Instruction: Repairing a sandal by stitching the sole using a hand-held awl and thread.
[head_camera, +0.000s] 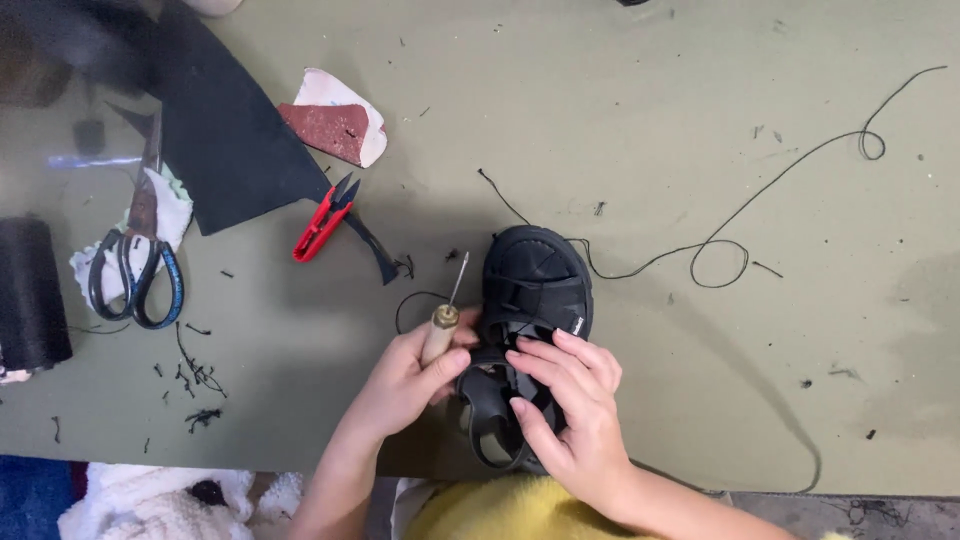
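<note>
Lying at six o'clock on the olive table (700, 400): black strappy sandal (528, 330), toe pointing to twelve. Looking light, with soft bendable straps and a stiffer thick sole; probably best gripped across the sole edges or through the strap loops. Pressing down on the straps with right hand (570, 410), fingers spread flat, grasping nothing. Clenching a wooden-handled awl (443, 325) in left hand (400, 385), needle aiming toward one o'clock. Trailing away toward two o'clock: black thread (760, 195). Resting at ten o'clock: red snips (322, 225), scissors (135, 275).
</note>
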